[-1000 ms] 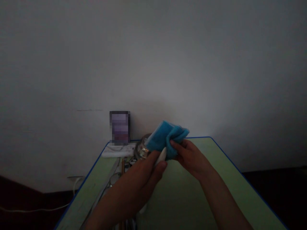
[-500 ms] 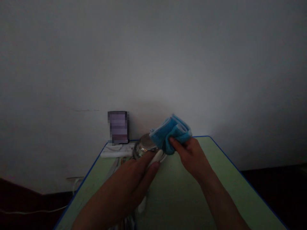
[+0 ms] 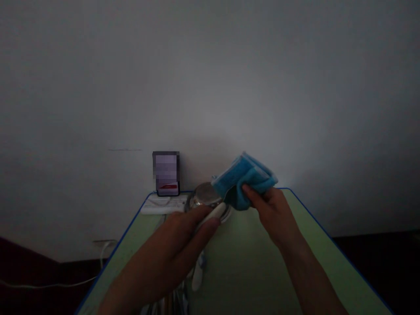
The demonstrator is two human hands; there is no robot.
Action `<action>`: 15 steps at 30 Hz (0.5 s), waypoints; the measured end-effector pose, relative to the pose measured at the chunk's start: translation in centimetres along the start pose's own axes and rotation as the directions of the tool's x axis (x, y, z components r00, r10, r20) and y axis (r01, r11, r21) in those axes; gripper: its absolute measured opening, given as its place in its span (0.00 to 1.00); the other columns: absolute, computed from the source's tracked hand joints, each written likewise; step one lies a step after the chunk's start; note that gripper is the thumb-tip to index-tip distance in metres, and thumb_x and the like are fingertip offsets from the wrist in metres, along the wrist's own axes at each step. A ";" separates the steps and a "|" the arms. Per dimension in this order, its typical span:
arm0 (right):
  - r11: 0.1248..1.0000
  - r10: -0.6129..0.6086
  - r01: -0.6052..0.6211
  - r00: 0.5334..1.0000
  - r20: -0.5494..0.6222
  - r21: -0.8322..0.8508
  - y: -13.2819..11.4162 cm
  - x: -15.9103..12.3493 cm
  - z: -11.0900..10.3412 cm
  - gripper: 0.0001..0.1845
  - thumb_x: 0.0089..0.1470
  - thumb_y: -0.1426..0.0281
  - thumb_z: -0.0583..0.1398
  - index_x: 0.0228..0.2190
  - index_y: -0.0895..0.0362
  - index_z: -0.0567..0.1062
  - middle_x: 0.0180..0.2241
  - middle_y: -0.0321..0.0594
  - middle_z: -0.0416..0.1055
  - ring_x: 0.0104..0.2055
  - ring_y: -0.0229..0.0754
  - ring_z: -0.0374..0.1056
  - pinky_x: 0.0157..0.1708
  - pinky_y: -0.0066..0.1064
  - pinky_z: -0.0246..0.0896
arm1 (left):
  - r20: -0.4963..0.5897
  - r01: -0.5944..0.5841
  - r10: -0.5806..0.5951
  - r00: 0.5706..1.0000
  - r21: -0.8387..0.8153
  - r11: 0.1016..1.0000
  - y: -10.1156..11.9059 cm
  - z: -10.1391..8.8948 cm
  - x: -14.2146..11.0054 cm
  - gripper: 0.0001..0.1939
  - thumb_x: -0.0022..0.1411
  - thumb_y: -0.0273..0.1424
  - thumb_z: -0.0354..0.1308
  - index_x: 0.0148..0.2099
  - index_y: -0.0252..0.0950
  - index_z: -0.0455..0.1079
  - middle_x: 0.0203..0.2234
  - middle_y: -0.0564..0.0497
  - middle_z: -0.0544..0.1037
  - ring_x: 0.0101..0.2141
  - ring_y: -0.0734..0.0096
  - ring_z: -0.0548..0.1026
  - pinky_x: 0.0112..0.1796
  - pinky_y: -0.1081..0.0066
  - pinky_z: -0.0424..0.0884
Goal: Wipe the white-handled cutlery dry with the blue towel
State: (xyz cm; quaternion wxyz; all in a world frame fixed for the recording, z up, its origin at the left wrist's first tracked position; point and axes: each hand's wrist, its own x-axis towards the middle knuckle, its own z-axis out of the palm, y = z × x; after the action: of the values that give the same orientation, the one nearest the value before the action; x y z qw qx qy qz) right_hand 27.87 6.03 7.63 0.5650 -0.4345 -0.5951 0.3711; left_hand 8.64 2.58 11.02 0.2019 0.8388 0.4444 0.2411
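Cloth and utensil in contact above the counter. The left hand (image 3: 177, 245) reaches inward over the left half of the pale green, blue-edged counter (image 3: 249, 262), its fingers closed around the handle of a slim white-handled utensil (image 3: 215, 213). The handle slants up toward the right; a thin, dark metallic part beyond it runs into the folds of a thick, light-edged blue cloth (image 3: 229, 173), so the utensil's type cannot be told. The right hand (image 3: 277, 214) grasps the bunched cloth, thumb on the near face and the other fingers largely hidden behind it. Cloth and utensil are both raised, right of the middle of the far edge.

The action in hand appears to be holding the cloth around the utensil's metal end. Any movement of one against the other would call for a firm left grip on the handle and a right pinch that keeps the fold closed.

Behind the left hand, a round, shiny metal vessel (image 3: 206, 192) sits by the far edge. At the far left corner lies a white power strip (image 3: 164, 206), with an upright dark-framed screen (image 3: 167, 170) at its back. A second white handle (image 3: 197, 275) lies below the left wrist, beside a group of long, thin utensils (image 3: 169, 304) toward the near edge.
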 end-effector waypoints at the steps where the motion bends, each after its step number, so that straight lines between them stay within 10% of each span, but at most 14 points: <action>1: 0.998 0.038 -0.037 0.999 -0.019 0.054 0.1 0.0 0.4 0.15 0.52 0.60 0.58 0.24 0.58 0.73 0.25 0.35 0.71 0.28 0.38 0.66 0.33 0.31 0.62 | 0.009 0.011 -0.011 1.000 -0.024 1.000 0.1 0.1 0.2 0.16 0.66 0.41 0.41 0.47 0.45 0.67 0.34 0.54 0.77 0.34 0.65 0.74 0.34 0.70 0.65; 6: 0.985 0.097 -0.092 0.995 -0.030 0.145 1.1 0.2 1.4 0.16 0.52 0.58 0.58 0.24 0.59 0.72 0.24 0.37 0.70 0.26 0.37 0.64 0.27 0.29 0.60 | 0.045 0.065 -0.064 0.997 -0.011 0.998 0.2 0.9 0.8 0.16 0.67 0.40 0.39 0.46 0.41 0.66 0.33 0.52 0.76 0.33 0.65 0.73 0.34 0.70 0.65; 15: 0.965 -0.059 0.049 0.998 -0.030 -0.257 0.3 0.7 -0.8 0.17 0.53 0.60 0.56 0.23 0.61 0.72 0.23 0.37 0.70 0.25 0.37 0.64 0.28 0.28 0.59 | 0.148 0.050 -0.053 0.988 0.021 0.999 -0.6 1.1 1.4 0.16 0.67 0.38 0.40 0.41 0.39 0.66 0.27 0.54 0.74 0.28 0.69 0.71 0.29 0.73 0.62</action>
State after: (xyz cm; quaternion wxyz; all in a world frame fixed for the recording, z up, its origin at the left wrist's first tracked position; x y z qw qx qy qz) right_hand 28.74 6.76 7.71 0.5252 -0.4945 -0.6389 0.2674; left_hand 9.58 3.91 10.14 0.2335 0.8444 0.4516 0.1687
